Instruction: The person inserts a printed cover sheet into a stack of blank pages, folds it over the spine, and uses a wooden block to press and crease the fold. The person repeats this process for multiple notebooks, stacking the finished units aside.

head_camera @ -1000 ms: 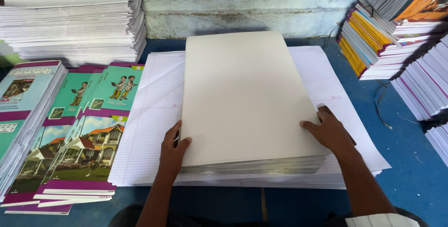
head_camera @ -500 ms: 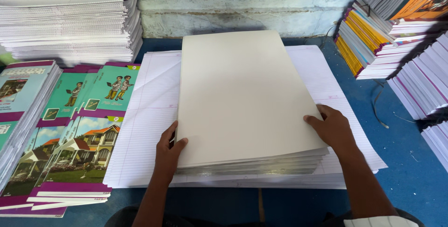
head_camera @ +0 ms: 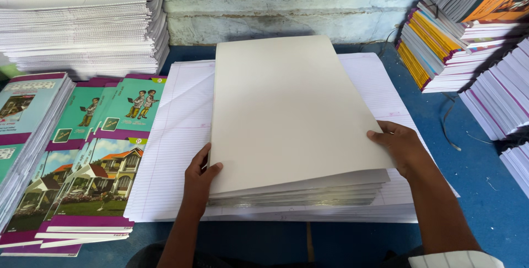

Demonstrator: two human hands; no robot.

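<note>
matt cream card stack (head_camera: 292,113) on smooth ruled paper sheets (head_camera: 176,152).

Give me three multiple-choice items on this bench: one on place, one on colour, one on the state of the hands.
1. What does the blank stack rest on?
A. ruled sheets
B. bare table
C. green covers

2. What colour is the table?
A. red
B. blue
C. white

3. How do the hands meet the blank stack?
A. both clear of it
B. only the right touches it
C. one at each near corner

Answers:
1 A: ruled sheets spread out under the stack on both sides.
2 B: blue surface shows right of the paper.
3 C: the left hand grips the near left corner and the right hand the near right edge, the top sheets slightly lifted there.
</note>
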